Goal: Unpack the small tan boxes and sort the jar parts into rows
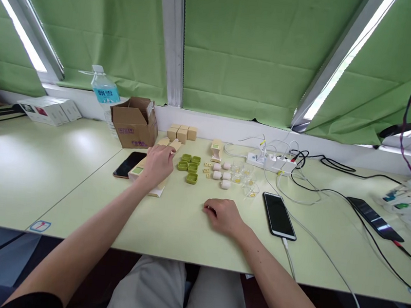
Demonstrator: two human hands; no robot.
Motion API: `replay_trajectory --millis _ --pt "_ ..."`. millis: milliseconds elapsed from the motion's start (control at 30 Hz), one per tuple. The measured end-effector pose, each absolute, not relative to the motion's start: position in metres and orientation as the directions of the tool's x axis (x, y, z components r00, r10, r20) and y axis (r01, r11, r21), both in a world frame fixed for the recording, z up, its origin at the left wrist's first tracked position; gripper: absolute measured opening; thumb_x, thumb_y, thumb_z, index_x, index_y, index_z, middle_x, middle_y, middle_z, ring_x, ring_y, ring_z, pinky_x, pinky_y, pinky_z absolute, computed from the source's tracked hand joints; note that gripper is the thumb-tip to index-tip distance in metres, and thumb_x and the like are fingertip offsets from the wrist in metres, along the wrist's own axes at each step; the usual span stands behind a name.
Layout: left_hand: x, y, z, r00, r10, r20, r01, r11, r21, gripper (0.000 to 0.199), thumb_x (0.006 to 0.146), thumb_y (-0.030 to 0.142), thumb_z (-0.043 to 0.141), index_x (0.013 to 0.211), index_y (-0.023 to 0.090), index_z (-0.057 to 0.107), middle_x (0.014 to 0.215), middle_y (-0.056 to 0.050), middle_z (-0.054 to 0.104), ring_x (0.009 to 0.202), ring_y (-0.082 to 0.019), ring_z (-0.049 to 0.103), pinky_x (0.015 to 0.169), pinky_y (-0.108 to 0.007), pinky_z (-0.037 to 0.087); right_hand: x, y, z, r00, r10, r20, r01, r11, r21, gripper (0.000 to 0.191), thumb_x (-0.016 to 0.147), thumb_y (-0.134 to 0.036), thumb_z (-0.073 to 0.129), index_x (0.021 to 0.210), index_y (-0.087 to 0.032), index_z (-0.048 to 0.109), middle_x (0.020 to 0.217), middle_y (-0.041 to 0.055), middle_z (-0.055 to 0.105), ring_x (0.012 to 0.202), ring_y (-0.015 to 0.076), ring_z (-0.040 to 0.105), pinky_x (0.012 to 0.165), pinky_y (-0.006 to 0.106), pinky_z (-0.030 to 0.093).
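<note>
My left hand (158,164) reaches over a pile of flattened cartons (157,188) with green labels, its fingers pinched at the far end of one; the palm hides part of the pile. My right hand (223,214) rests on the table, fingers curled in, and nothing shows in it. Between and beyond the hands sit several small green square trays (191,178), tiny yellowish pieces (206,170), pale pink cylinders (225,184) and clear plastic cups (251,190). One flat labelled carton (216,150) lies apart, behind the pink cylinders.
Small tan boxes (182,134) stand grouped at the back beside an open cardboard box (135,127) and a water bottle (104,87). A dark phone (129,164) lies left of the pile. On the right are a charging phone (279,215), a power strip (272,163), cables and another dark device (375,218).
</note>
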State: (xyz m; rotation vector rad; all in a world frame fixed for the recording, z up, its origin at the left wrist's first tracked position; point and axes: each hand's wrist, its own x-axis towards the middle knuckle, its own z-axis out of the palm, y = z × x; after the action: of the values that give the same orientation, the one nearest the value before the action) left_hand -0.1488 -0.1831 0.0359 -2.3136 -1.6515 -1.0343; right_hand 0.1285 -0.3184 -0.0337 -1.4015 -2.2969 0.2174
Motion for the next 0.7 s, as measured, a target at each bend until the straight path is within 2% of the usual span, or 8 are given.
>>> replay_trajectory --millis 167,333,467,700 --pt "-0.14 -0.129 0.049 0.193 0.855 0.482 0.917 -0.332 0.221 0.038 0.097 0.017 0.047 0.125 0.018 0.072 0.125 -0.017 0.073 0.129 -0.038 0.058 0.103 -0.05 0.043 0.127 -0.319 -0.031 -0.393 0.889 0.235 0.821 0.454 -0.345 0.015 0.102 -0.017 0.063 0.098 -0.024 0.075 0.096 0.0008 0.084 0.081 0.0172 0.074 0.069 0.028 0.035" --pt "-0.116 -0.071 0.055 0.267 0.907 0.325 0.958 -0.287 0.015 0.057 0.089 0.015 0.054 0.145 0.014 0.061 0.145 -0.025 0.061 0.141 -0.043 0.047 0.111 -0.056 0.039 0.126 -0.319 -0.03 -0.405 0.889 0.211 0.827 0.455 -0.329 0.014 0.103 -0.018 0.062 0.101 -0.024 0.074 0.098 0.0008 0.084 0.083 0.0173 0.074 0.07 0.028 0.034" --pt "-0.095 -0.032 0.056 0.235 0.929 0.285 0.97 -0.242 -0.011 0.059 0.088 0.016 0.056 0.147 0.009 0.058 0.148 -0.03 0.054 0.142 -0.045 0.044 0.111 -0.058 0.037 0.125 -0.318 -0.029 -0.423 0.884 0.196 0.832 0.465 -0.303 0.014 0.104 -0.019 0.059 0.101 -0.023 0.072 0.096 0.0017 0.083 0.081 0.0172 0.072 0.067 0.029 0.03" --pt "-0.068 0.021 0.049 0.213 0.953 0.217 0.977 -0.209 -0.044 0.071 0.09 0.029 0.065 0.157 0.013 0.049 0.154 -0.031 0.049 0.146 -0.048 0.041 0.115 -0.062 0.033 0.123 -0.315 -0.028 -0.459 0.875 0.155 0.846 0.484 -0.225 0.014 0.106 -0.022 0.055 0.1 -0.022 0.068 0.09 0.002 0.08 0.072 0.0157 0.068 0.062 0.032 0.02"
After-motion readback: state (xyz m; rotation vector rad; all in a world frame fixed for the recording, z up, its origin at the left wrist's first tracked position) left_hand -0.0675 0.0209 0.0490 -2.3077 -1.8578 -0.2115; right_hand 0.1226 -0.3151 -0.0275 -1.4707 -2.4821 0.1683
